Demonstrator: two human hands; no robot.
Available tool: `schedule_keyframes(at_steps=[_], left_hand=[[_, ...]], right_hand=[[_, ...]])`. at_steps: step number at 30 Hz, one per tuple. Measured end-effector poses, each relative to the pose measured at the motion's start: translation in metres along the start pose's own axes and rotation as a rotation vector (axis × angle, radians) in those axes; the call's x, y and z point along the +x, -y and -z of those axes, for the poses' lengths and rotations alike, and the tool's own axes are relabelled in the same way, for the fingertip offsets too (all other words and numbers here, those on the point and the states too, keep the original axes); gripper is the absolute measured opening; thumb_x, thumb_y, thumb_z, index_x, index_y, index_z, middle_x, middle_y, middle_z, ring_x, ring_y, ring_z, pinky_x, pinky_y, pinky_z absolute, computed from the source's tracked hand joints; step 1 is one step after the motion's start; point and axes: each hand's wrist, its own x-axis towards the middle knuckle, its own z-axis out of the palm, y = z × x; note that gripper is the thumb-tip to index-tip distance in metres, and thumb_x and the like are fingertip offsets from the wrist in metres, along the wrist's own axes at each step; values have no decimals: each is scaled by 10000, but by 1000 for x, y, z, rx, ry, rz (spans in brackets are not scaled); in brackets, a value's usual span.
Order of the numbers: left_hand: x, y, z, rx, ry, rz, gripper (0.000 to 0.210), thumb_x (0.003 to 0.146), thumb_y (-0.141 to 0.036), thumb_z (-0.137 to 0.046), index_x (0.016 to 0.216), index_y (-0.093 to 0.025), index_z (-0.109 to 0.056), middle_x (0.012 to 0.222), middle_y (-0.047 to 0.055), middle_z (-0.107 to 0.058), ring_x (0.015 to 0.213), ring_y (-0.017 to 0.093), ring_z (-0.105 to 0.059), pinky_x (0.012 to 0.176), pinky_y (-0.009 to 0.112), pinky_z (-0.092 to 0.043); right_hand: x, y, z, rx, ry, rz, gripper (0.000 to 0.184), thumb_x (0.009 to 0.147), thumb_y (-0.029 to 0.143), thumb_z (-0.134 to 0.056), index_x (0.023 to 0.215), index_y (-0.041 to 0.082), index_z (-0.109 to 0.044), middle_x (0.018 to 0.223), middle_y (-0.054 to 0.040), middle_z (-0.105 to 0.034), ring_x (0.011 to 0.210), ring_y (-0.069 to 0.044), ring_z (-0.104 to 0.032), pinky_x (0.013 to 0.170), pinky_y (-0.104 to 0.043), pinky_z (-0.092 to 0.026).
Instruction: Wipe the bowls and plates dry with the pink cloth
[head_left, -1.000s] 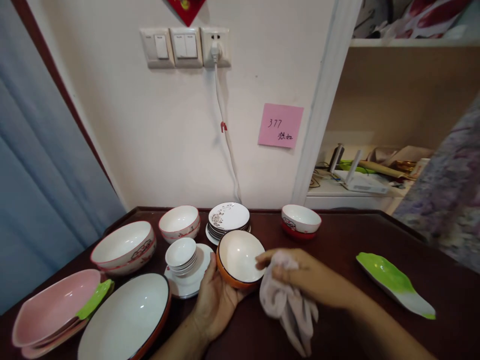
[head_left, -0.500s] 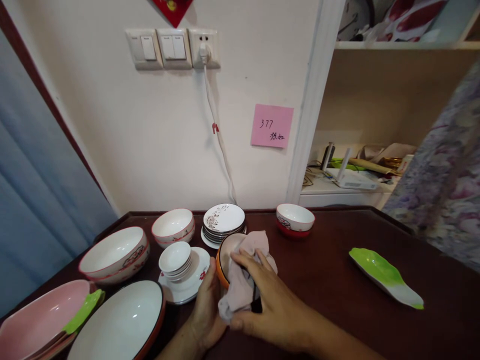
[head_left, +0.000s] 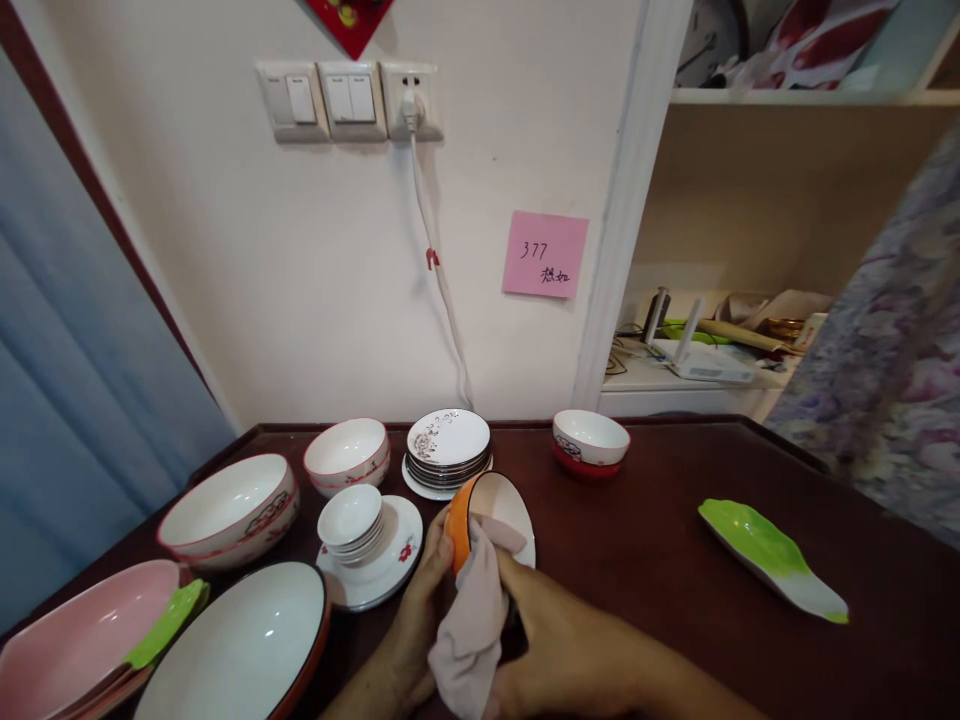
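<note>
An orange bowl (head_left: 460, 505) with a white inside and dark rim is tilted on its side above the table, its opening facing right. My left hand (head_left: 420, 610) grips it from the left, fingers partly hidden behind it. A pale pinkish cloth (head_left: 469, 630) hangs over the near rim, with part of it inside the bowl. My right hand (head_left: 547, 620) is closed on the cloth at the bowl's near right side; its fingertips are hidden. Just left of the bowl, a stack of small white bowls (head_left: 350, 515) sits on white plates (head_left: 397, 560).
Behind the bowl stands a stack of patterned plates (head_left: 450, 437). A red-and-white bowl (head_left: 591, 440) and a green leaf-shaped dish (head_left: 769, 555) lie to the right. White bowls (head_left: 225, 510), a large bowl (head_left: 240, 640) and a pink dish (head_left: 90, 630) crowd the left.
The orange bowl has turned so its opening faces more to the right. My right hand has moved lower with the cloth, which now hangs down over the near rim.
</note>
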Motion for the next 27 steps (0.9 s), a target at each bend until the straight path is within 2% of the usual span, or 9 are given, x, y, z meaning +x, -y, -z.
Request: schedule_keyframes(at_steps=[3, 6, 9, 11, 15, 19, 22, 24, 27], left_hand=[[-2, -1, -3, 30, 15, 34, 442, 877, -386, -556, 1290, -230, -543, 1125, 90, -700, 1049, 271, -642, 920, 380, -459], [-1, 2, 0, 43, 25, -9, 401, 909, -358, -510, 1294, -245, -531, 1185, 71, -677, 1112, 246, -608, 968, 373, -428], [1, 5, 6, 53, 34, -40, 420, 922, -352, -487, 1337, -288, -488, 1228, 51, -658, 1168, 233, -573, 997, 367, -403], [1, 6, 8, 59, 28, -43, 447, 915, -362, -496, 1357, -305, -469, 1225, 50, -662, 1171, 240, -572, 991, 369, -408], [1, 2, 7, 31, -9, 33, 525, 883, -484, -506, 1336, -219, -518, 1156, 115, -697, 1094, 296, -620, 913, 404, -466], [4, -2, 3, -19, -41, 28, 576, 880, -509, -503, 1352, -180, -503, 1153, 146, -700, 1072, 302, -630, 881, 408, -488], [5, -4, 2, -42, 12, 37, 605, 891, -539, -459, 1378, -181, -471, 1248, 159, -652, 1153, 310, -580, 921, 428, -467], [4, -4, 1, -14, 92, 32, 605, 878, -504, -511, 1398, -203, -445, 1323, 150, -603, 1214, 313, -535, 959, 429, -443], [2, -2, 0, 70, 155, -18, 707, 808, -225, -662, 1438, -325, -356, 1423, 71, -525, 1272, 272, -492, 1022, 387, -393]], right_hand=[[1, 4, 5, 501, 14, 29, 750, 749, 714, -567, 1269, 174, -551, 1165, -103, -636, 1070, -267, -601, 974, -394, -431], [7, -3, 4, 722, -212, -49, 779, 858, 766, -220, 1005, 127, -642, 1072, -140, -659, 1008, -272, -625, 943, -429, -451], [11, -11, -6, 536, -317, -9, 552, 857, 618, -490, 1124, 145, -588, 1177, -139, -628, 1103, -277, -593, 981, -419, -436], [10, -15, -12, 212, -297, 76, 594, 814, 444, -639, 1315, 171, -477, 1339, -136, -538, 1254, -275, -487, 1066, -411, -365], [5, -16, -8, -440, -108, 162, 660, 815, 247, -627, 1428, 175, -392, 1484, -137, -405, 1358, -269, -361, 1138, -429, -260], [5, -23, 19, -759, 55, 173, 576, 804, 215, -646, 1360, 269, -505, 1483, -62, -438, 1395, -299, -306, 1157, -523, -136], [8, -33, 30, -799, 16, 170, 538, 786, 165, -626, 1315, 229, -556, 1470, -95, -451, 1395, -306, -313, 1157, -537, -88], [9, -37, 27, -649, -64, 163, 446, 780, 151, -613, 1225, 194, -615, 1358, -117, -565, 1278, -285, -475, 1128, -486, -228], [9, -33, 11, -156, -235, 125, 249, 837, 250, -588, 1068, 165, -632, 1030, -78, -690, 942, -230, -635, 877, -372, -484]])
